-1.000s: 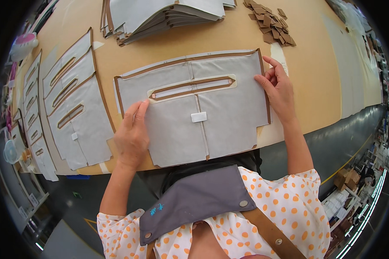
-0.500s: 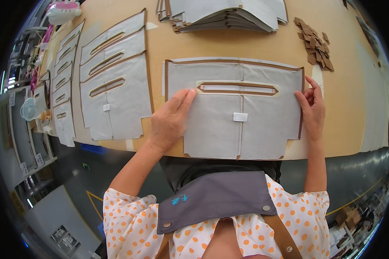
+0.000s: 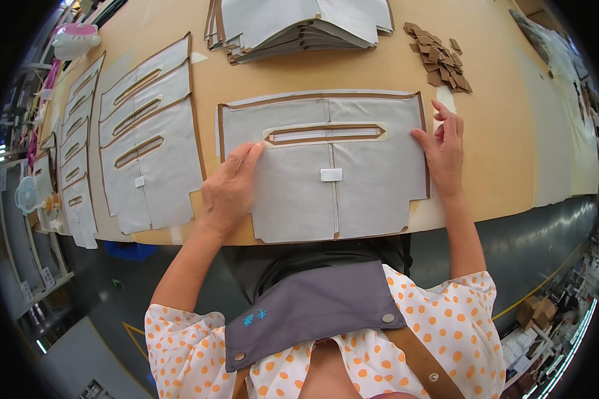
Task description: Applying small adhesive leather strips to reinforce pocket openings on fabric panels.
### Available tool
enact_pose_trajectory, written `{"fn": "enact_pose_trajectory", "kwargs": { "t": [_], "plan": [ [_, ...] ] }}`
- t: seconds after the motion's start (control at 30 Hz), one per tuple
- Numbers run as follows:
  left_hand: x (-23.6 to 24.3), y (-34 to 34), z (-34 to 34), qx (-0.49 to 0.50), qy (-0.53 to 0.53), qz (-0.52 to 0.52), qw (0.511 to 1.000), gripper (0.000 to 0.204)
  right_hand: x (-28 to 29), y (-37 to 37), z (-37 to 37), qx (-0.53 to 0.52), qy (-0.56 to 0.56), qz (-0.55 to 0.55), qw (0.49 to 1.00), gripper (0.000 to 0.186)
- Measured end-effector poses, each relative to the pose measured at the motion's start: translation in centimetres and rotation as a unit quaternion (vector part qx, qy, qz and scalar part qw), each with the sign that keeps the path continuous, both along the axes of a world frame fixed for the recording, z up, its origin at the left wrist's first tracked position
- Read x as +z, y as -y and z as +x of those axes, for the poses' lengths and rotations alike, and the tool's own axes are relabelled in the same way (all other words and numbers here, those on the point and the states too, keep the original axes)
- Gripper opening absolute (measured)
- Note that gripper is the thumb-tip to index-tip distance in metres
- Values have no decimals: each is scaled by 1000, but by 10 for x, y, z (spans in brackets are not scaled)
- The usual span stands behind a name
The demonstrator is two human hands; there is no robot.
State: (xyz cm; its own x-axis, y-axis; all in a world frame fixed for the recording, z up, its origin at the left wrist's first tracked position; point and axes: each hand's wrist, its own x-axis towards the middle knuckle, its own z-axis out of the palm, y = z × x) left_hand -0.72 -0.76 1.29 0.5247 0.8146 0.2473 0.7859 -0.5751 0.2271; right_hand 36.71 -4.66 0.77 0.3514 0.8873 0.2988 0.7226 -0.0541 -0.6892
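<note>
A grey bag panel (image 3: 293, 193) with brown edging lies flat at the table's front edge. Across its upper part runs a long pointed slot opening (image 3: 326, 133), brown-bordered, with a whitish strip showing inside. Below the slot, beside the middle seam, sits a small white label (image 3: 331, 175). My left hand (image 3: 229, 193) is closed at the panel's left side, its fingertips by the slot's left end; some fingers are hidden. At the right edge, my right hand (image 3: 444, 149) has its thumb on the panel and its other fingers apart, raised beyond the edge.
Overlapping rows of similar slotted panels (image 3: 154, 189) lie to the left. A thick pile of grey panels (image 3: 299, 13) stands at the back. Small brown pieces (image 3: 442, 60) are heaped back right. A small fan (image 3: 26, 195) is at the far left, and clear plastic sheeting (image 3: 566, 86) at the right.
The whole view has shifted, so table and panels appear farther left. My right fingers have loosened and spread off the panel's right edge, while the left hand keeps its place by the slot.
</note>
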Motion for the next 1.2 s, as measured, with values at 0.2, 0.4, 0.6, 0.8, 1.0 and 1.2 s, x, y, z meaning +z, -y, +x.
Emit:
{"fn": "enact_pose_trajectory", "kwargs": {
  "t": [0.2,0.4,0.6,0.8,1.0,1.2],
  "plan": [
    [-1,-1,1,-5,1,7,1000,53,-7,12,-18,184,200,64,960,36],
    [-1,-1,1,-11,8,4,1000,53,-2,16,-15,220,219,19,950,37],
    [-1,1,-6,-1,12,-15,1000,46,-7,11,-5,158,-4,-6,987,30],
    [34,10,19,150,452,-295,828,29,10,14,-13,56,-272,7,961,26],
    [39,21,65,137,718,-645,224,42,67,33,-78,253,-152,-7,955,20],
    [26,36,89,39,701,-670,243,45,54,44,-109,304,-170,-36,937,25]
  ]
}}
